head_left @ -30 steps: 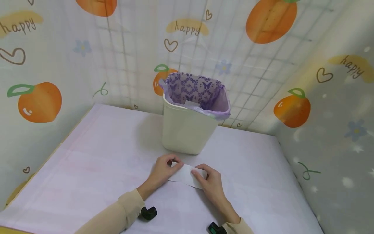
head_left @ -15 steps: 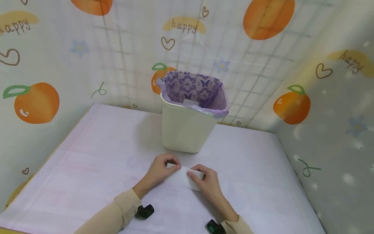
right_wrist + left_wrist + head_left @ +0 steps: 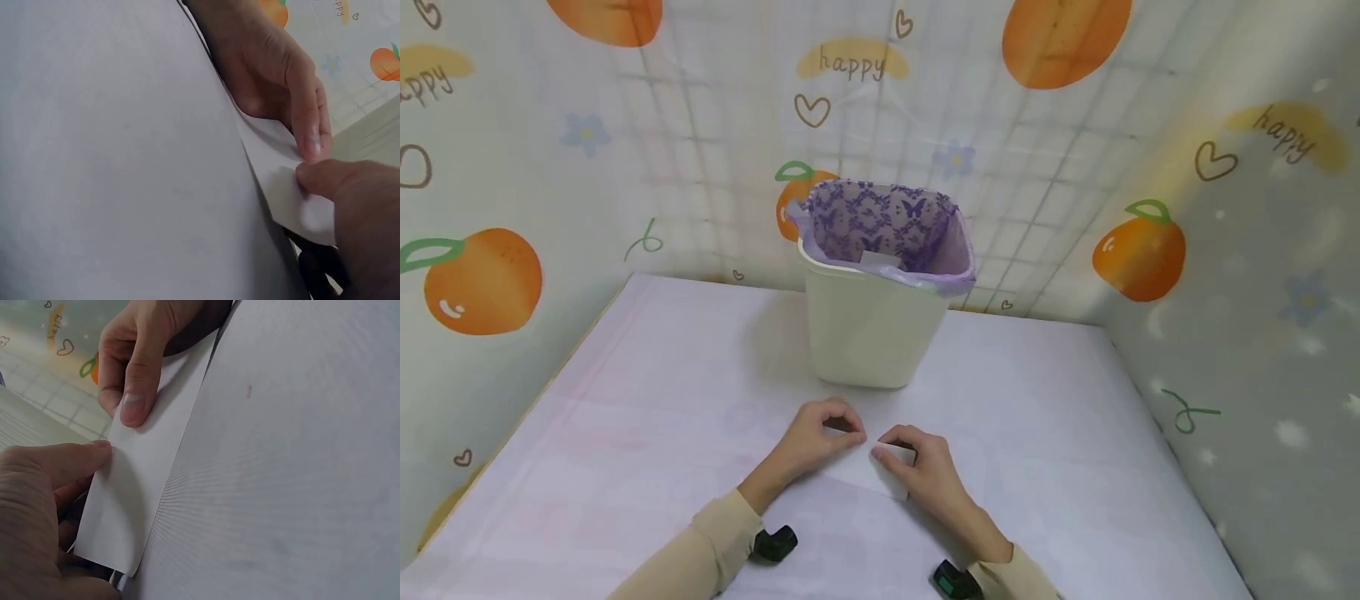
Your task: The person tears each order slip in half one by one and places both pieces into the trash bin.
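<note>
A white strip of paper (image 3: pixel 863 473) is stretched between both hands, low over the table in front of the bin. My left hand (image 3: pixel 811 435) pinches its upper edge, thumb on the near face. Close beside it, my right hand (image 3: pixel 925 468) pinches the same edge with its thumb on the near face too. In the left wrist view the paper (image 3: pixel 134 481) looks flat and smooth, its lower edge close over the tabletop. The two thumb tips are a small gap apart. Fingers behind the paper are partly hidden.
A cream wastebasket (image 3: pixel 872 333) stands just beyond the hands, lined with a purple butterfly-patterned bag (image 3: pixel 887 218). A white piece (image 3: pixel 880 259) shows inside it. The white-covered table (image 3: pixel 647 400) is bounded by a fruit-print curtain (image 3: pixel 715 167) behind and at the sides.
Both hands have drawn slightly closer together along the paper's upper edge, narrowing the gap between thumbs. The head view has shifted a little; the bin stays in place.
</note>
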`<state>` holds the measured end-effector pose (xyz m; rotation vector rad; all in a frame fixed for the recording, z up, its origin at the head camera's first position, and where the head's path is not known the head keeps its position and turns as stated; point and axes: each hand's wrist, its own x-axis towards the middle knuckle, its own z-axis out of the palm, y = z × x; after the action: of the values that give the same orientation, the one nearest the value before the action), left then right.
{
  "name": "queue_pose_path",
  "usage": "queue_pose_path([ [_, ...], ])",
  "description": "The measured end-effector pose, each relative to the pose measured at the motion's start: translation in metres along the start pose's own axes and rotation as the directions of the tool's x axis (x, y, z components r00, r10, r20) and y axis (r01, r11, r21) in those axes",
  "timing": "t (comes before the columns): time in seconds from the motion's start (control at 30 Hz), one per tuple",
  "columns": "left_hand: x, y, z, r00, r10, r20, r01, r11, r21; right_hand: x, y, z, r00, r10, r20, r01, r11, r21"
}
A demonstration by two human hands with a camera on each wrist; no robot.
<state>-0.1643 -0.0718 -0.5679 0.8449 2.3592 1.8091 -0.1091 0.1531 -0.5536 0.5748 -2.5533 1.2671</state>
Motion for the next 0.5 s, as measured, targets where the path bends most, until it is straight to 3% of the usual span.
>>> queue_pose_path([
  [0.13, -0.0026, -0.0012, -0.0018, 1.0, -0.009, -0.002, 0.009, 1.0, 0.004, 0.0014, -0.0023, 0.0014, 1.0, -0.008, 0.026, 0.008, 1.0, 0.006],
  [0.3, 0.0001, -0.0023, -0.0013, 1.0, 0.007, 0.009, -0.007, 1.0, 0.001, 0.0018, -0.003, -0.0007, 1.0, -0.007, -0.011, 0.007, 1.0, -0.011],
  [0.5, -0.0001, 0.0006, -0.0017, 0.999, -0.045, 0.025, 0.045, 0.999, -0.008, 0.0015, -0.0006, -0.0019, 1.0, -0.003, -0.012, 0.003, 1.0, -0.003],
])
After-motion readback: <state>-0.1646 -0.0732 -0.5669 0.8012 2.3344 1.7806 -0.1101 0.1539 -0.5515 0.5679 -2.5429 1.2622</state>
